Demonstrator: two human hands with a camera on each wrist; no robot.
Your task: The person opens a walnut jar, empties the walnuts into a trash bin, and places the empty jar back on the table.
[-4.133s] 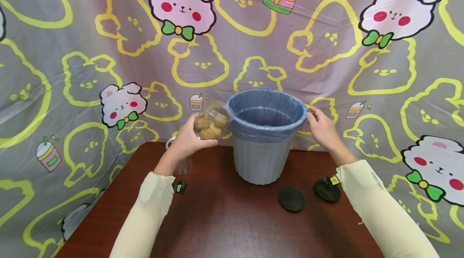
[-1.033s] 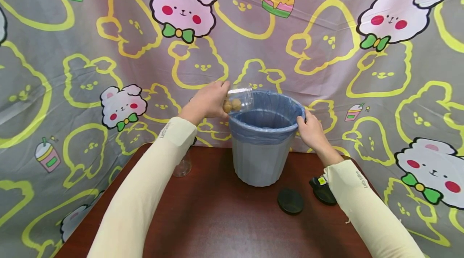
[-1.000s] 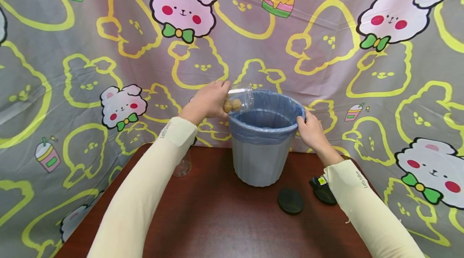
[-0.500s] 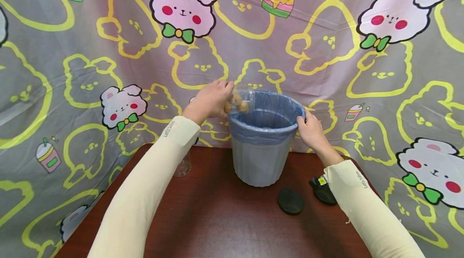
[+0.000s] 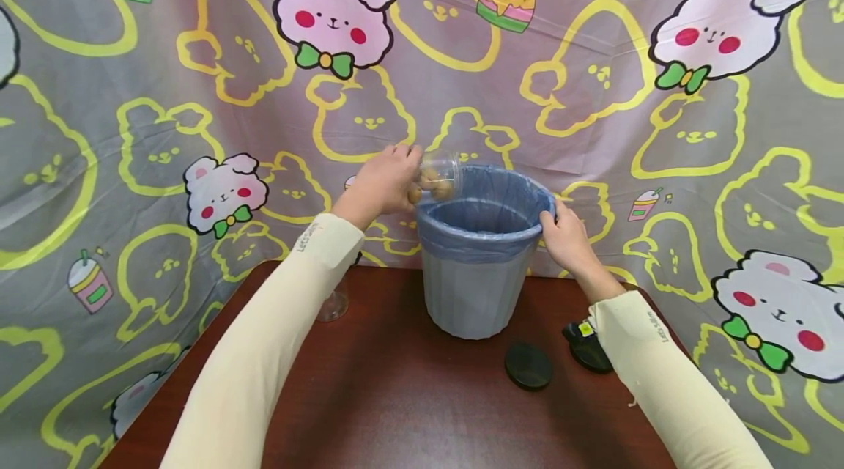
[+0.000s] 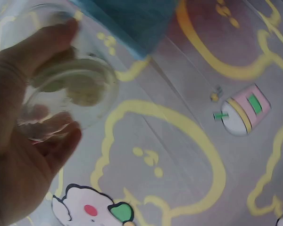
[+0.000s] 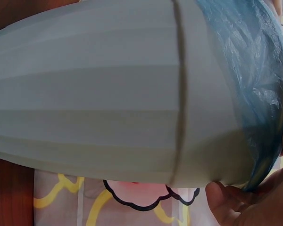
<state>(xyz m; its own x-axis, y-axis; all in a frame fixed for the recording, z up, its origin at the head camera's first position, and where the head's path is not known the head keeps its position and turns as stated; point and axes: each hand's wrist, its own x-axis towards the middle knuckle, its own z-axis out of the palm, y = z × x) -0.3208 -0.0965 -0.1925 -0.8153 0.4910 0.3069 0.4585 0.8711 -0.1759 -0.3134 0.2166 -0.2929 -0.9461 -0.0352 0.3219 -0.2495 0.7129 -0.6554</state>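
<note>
My left hand (image 5: 385, 179) grips a clear plastic jar (image 5: 442, 160), tipped on its side with its mouth over the left rim of the bin. Several round, brown, walnut-like lumps (image 5: 440, 188) lie inside the jar. From the left wrist view, thumb and fingers curl round the jar (image 6: 70, 120). The grey ribbed bin (image 5: 468, 297) stands upright, lined with a blue bag (image 5: 478, 249) folded over its rim. At the right side of that rim, my right hand (image 5: 568, 238) pinches bin and bag edge; the right wrist view shows its fingers (image 7: 219, 200) at the rim. The bin's bottom is hidden.
A clear container (image 5: 334, 304) stands at the table's back left, partly behind my left sleeve. Two black round lids lie right of the bin: a nearer lid (image 5: 529, 366) and a farther lid (image 5: 596, 360) by my right cuff. A patterned cloth (image 5: 461, 88) hangs close behind the table.
Over about four seconds, my left hand has carried the jar rightward and up to the bin's rim and tipped it over. The lumps have shifted inside. My right hand now grips the rim more firmly.
</note>
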